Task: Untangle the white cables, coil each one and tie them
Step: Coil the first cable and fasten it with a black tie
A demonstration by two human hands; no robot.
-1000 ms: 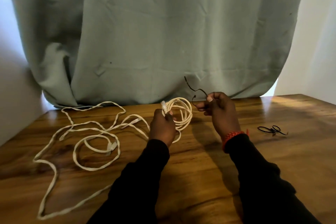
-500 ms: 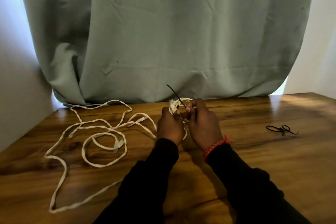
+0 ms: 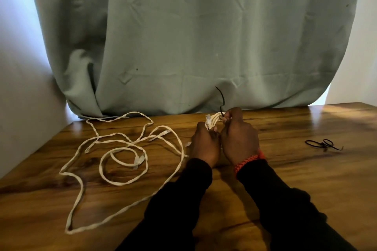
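Note:
A coiled white cable [image 3: 214, 119] is bunched between both hands above the wooden table [image 3: 285, 169], a plug end sticking up. My left hand [image 3: 205, 145] grips the bundle from the left. My right hand [image 3: 238, 138] pinches a black tie [image 3: 221, 98] against the coil, and the tie's free end stands up in front of the curtain. A second white cable [image 3: 122, 161] sprawls loose in wide loops over the left half of the table. Most of the coil is hidden behind my hands.
More black ties [image 3: 324, 144] lie on the table at the right. A grey-green curtain [image 3: 193, 36] hangs behind the table's far edge. White walls flank both sides.
My right hand has moved left with the black tie and closed in on the coil, so both hands now meet on it. The tie's end now points upward.

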